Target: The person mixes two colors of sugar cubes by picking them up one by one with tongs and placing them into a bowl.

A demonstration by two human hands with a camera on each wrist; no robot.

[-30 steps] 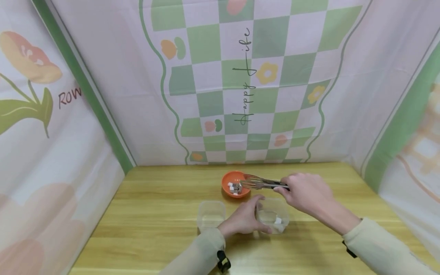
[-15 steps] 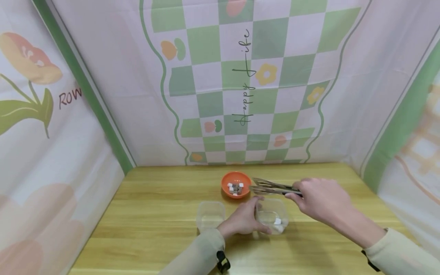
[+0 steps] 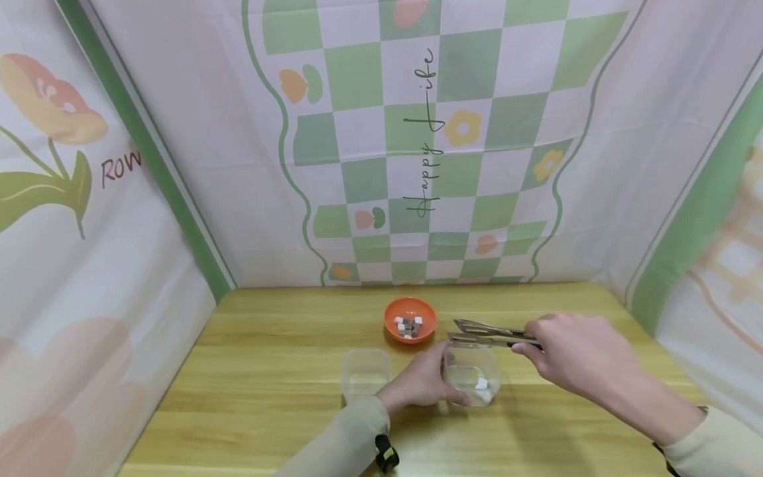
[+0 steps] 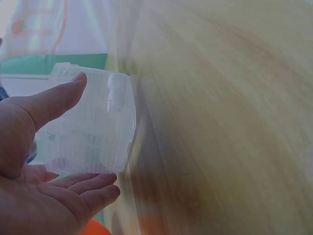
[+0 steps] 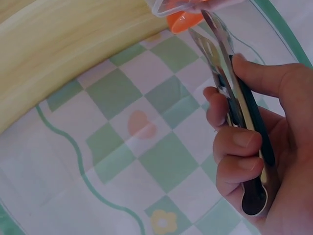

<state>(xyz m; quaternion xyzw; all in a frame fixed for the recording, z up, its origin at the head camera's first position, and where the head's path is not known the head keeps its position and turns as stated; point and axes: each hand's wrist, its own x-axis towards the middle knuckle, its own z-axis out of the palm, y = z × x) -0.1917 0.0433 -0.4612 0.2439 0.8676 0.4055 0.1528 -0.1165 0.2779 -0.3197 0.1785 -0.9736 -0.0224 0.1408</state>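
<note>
My right hand point(image 3: 581, 351) grips metal tongs point(image 3: 491, 332) with dark handles, fingers curled round them in the right wrist view. The tong tips stand slightly apart above the far rim of a clear plastic container point(image 3: 456, 377); I see nothing between them. My left hand point(image 3: 422, 377) holds that container from its left side, thumb on the near face and fingers at the far one, as the left wrist view also shows. A few white cubes point(image 3: 481, 383) lie inside it. Behind, an orange bowl point(image 3: 390, 331) holds several white and grey-brown cubes point(image 3: 408, 326).
Another clear plastic container point(image 3: 365, 361) stands left of the left hand, partly hidden by the forearm; I see no cubes in it. A wooden table point(image 3: 268, 384) lies under everything. Printed cloth point(image 3: 357, 132) hangs behind and at both sides.
My right hand has drawn the tongs back from over the orange bowl, rightward and nearer to me, to above the held container. The left hand and containers have barely moved.
</note>
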